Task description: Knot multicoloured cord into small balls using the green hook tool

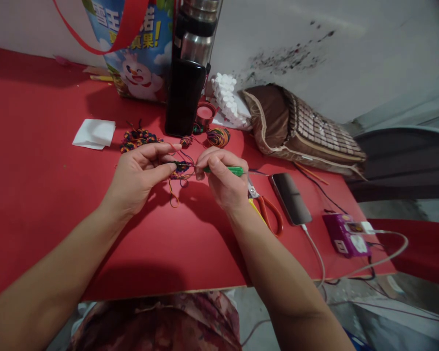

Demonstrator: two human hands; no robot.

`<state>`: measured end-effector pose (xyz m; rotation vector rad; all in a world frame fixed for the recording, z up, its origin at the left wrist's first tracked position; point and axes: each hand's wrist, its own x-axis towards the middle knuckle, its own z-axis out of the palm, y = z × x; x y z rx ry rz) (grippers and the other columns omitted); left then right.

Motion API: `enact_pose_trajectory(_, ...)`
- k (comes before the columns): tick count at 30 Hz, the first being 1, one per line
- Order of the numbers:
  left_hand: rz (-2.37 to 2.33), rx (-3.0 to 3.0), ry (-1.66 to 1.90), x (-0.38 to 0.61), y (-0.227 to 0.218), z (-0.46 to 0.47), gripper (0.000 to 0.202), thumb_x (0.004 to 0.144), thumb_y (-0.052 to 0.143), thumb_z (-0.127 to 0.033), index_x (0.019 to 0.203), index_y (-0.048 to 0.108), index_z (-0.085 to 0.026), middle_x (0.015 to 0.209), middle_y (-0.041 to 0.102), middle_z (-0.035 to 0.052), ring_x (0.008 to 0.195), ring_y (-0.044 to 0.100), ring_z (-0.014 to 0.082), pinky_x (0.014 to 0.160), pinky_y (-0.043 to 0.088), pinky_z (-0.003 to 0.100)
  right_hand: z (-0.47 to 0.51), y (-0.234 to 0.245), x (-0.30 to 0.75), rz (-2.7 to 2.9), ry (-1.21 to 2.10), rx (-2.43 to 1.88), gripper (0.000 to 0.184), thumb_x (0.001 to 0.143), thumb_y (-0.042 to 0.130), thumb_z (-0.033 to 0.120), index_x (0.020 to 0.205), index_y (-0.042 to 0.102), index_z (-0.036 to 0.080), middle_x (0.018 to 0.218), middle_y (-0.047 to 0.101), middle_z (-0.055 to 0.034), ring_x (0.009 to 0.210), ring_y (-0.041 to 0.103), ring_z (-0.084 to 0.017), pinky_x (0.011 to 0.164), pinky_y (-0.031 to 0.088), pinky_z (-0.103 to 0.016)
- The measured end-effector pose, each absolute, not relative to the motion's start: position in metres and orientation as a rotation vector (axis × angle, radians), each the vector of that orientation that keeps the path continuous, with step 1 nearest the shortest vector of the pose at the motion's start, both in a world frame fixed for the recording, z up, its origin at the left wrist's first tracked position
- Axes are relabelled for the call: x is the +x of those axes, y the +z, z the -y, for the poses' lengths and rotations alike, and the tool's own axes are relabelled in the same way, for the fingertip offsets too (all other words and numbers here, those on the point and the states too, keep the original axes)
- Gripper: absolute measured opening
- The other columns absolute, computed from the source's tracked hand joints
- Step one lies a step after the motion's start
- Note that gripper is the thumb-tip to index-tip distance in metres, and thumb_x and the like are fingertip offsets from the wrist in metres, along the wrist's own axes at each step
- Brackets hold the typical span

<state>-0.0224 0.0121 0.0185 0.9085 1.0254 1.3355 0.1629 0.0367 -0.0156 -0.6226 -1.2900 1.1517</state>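
Note:
My left hand (pixel 139 173) pinches a small multicoloured crochet piece (pixel 181 169) between thumb and fingers, just above the red table (pixel 40 185). Loose coloured threads hang from the piece down to the tabletop. My right hand (pixel 223 180) is closed around a green-handled crochet hook (pixel 232 170), whose tip points left into the piece. Both hands are close together near the middle of the table.
Red-handled scissors (pixel 267 209), a phone (pixel 290 197) on a charging cable and a purple power strip (pixel 346 236) lie to the right. Behind are finished crochet pieces (pixel 139 139), a thread coil (pixel 218 137), a black flask (pixel 185 95), a white paper (pixel 94 133), a printed bag (pixel 139 48) and a brown cushion (pixel 300 129).

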Motion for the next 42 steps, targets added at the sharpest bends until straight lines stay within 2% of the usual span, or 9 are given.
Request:
enact_pose_trajectory(5, -1.042, 0.922, 1.331, -0.023, 0.019, -0.013, 0.027, 0.067, 0.089, -0.007, 0.090, 0.086, -0.019, 0.096, 0.083, 0.0052, 0.079, 0.071, 0.0148, 0.073, 0.064, 0.027, -0.035, -0.017, 0.164, 1.315, 1.120, -0.647, 0.027, 0.096, 0.083, 0.048, 0.081, 0.085, 0.026, 0.077, 0.071, -0.0022, 0.064, 0.064, -0.014, 0.061, 0.056, -0.031)
enact_pose_trajectory(11, -1.015, 0.971, 1.293, -0.025, 0.012, -0.011, 0.035, 0.074, 0.091, -0.011, 0.108, 0.087, -0.018, 0.087, 0.080, 0.0044, 0.073, 0.073, 0.0169, 0.067, 0.062, 0.029, -0.036, -0.018, 0.165, 1.322, 1.109, -0.677, 0.027, 0.096, 0.082, 0.049, 0.082, 0.085, 0.026, 0.079, 0.072, -0.0023, 0.066, 0.064, -0.015, 0.064, 0.057, -0.032)
enact_pose_trajectory(16, -0.993, 0.936, 1.333, -0.024, 0.012, -0.013, 0.032, 0.068, 0.091, -0.008, 0.098, 0.086, -0.017, 0.088, 0.080, 0.0041, 0.076, 0.071, 0.0143, 0.076, 0.064, 0.028, -0.037, -0.017, 0.164, 1.291, 1.113, -0.650, 0.030, 0.094, 0.084, 0.052, 0.080, 0.085, 0.025, 0.075, 0.070, -0.0018, 0.062, 0.062, -0.014, 0.060, 0.055, -0.031)
enact_pose_trajectory(21, -1.034, 0.971, 1.358, -0.022, 0.018, -0.012, 0.028, 0.069, 0.088, -0.006, 0.094, 0.087, -0.019, 0.092, 0.081, 0.0041, 0.077, 0.069, 0.0143, 0.079, 0.064, 0.029, -0.035, -0.018, 0.164, 1.338, 1.123, -0.621, 0.024, 0.098, 0.081, 0.044, 0.083, 0.086, 0.026, 0.078, 0.072, -0.0018, 0.064, 0.065, -0.014, 0.063, 0.056, -0.032)
enact_pose_trajectory(25, -1.085, 1.017, 1.373, -0.021, 0.020, -0.010, 0.028, 0.071, 0.087, -0.005, 0.095, 0.086, -0.019, 0.092, 0.080, 0.0039, 0.080, 0.069, 0.0156, 0.081, 0.063, 0.030, -0.033, -0.018, 0.165, 1.383, 1.082, -0.663, 0.025, 0.099, 0.079, 0.046, 0.084, 0.086, 0.027, 0.080, 0.073, -0.0021, 0.067, 0.066, -0.015, 0.065, 0.056, -0.034)
enact_pose_trajectory(30, -1.088, 1.053, 1.433, -0.020, 0.013, -0.010, 0.029, 0.070, 0.089, -0.009, 0.097, 0.086, -0.018, 0.086, 0.077, 0.0026, 0.083, 0.070, 0.0146, 0.079, 0.061, 0.026, -0.031, -0.019, 0.164, 1.438, 1.010, -0.658, 0.022, 0.104, 0.075, 0.039, 0.089, 0.086, 0.027, 0.083, 0.073, -0.0020, 0.071, 0.067, -0.015, 0.067, 0.055, -0.034)
enact_pose_trajectory(35, -1.158, 1.149, 1.441, -0.020, 0.008, -0.012, 0.033, 0.070, 0.085, -0.011, 0.102, 0.086, -0.018, 0.090, 0.079, 0.0029, 0.086, 0.072, 0.0154, 0.082, 0.063, 0.027, -0.029, -0.015, 0.163, 1.533, 0.863, -0.698, 0.023, 0.105, 0.072, 0.036, 0.089, 0.083, 0.024, 0.083, 0.075, -0.0019, 0.075, 0.070, -0.016, 0.074, 0.058, -0.035)
enact_pose_trajectory(42, -1.224, 1.138, 1.425, -0.021, 0.004, -0.012, 0.034, 0.072, 0.082, -0.009, 0.105, 0.086, -0.019, 0.082, 0.076, 0.0001, 0.077, 0.071, 0.0142, 0.075, 0.062, 0.026, -0.022, -0.008, 0.158, 1.695, 0.620, -0.701, 0.020, 0.108, 0.066, 0.022, 0.092, 0.079, 0.022, 0.083, 0.076, -0.0016, 0.080, 0.071, -0.016, 0.079, 0.060, -0.034)
